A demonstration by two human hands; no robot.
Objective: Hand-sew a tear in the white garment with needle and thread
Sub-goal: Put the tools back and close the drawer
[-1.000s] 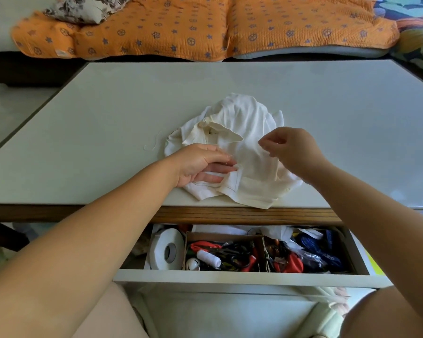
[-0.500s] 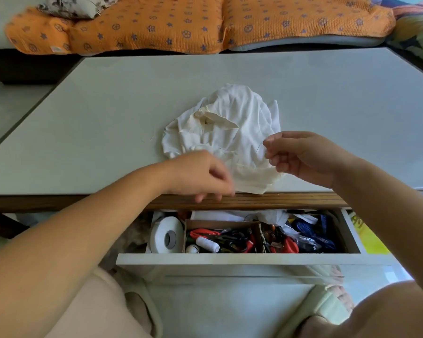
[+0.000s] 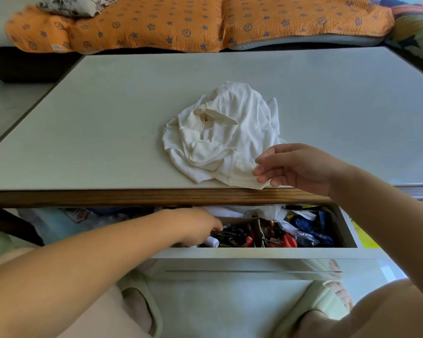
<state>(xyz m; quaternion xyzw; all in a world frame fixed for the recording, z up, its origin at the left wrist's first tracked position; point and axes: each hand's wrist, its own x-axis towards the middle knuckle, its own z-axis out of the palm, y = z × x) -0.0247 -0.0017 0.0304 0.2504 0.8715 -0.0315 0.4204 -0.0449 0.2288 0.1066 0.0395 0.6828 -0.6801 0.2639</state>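
Loosely crumpled, the white garment (image 3: 225, 132) is lying at the table's (image 3: 83, 142) near edge. It is probably light and limp, best pinched by a hem. The right hand (image 3: 296, 167) is hovering beside it, fingers slack; any needle is unseeable. The left hand (image 3: 195, 225) is dipping into the drawer (image 3: 254, 252), its grip hidden.

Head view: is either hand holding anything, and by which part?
Cannot tell. The left hand is in the drawer, fingertips hidden; the right hand is over the white garment's near edge, nothing visible in its fingers.

soft daylight, brightest at right; tabletop (image 3: 108, 123) evenly lit, drawer (image 3: 254, 252) interior shadowed, edges bowed, slight motion blur.
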